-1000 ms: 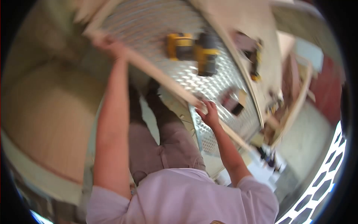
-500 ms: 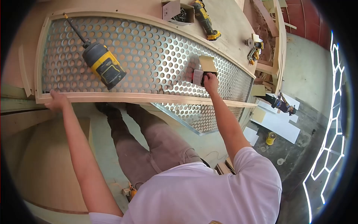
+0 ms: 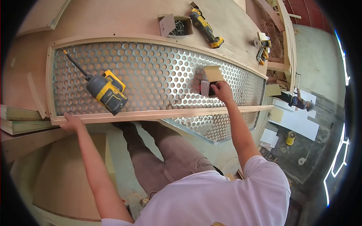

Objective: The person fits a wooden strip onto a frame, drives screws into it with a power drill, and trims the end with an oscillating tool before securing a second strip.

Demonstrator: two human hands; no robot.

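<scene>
A perforated metal sheet [image 3: 151, 79] set in a light wooden frame [image 3: 162, 115] lies across the bench. My left hand [image 3: 72, 123] is closed over the frame's near left corner. On the right part of the sheet stands a small open cardboard box [image 3: 213, 73] with its flap up. At the box's opening, the fingers of my right hand [image 3: 223, 91] are pressed together; what they hold is hidden. A yellow and black cordless drill [image 3: 105, 93] with a long bit lies on the sheet's left part.
Beyond the frame are a box of screws [image 3: 178, 28] and a yellow cordless tool [image 3: 205, 27]. More tools [image 3: 263, 51] lie at the bench's far right. A second perforated sheet [image 3: 211, 128] leans below the near edge. Another person [image 3: 299, 101] is at the right.
My view has shifted, so the bench appears lower and farther right. My left hand stays on the frame corner, and my right hand stays at the small box.
</scene>
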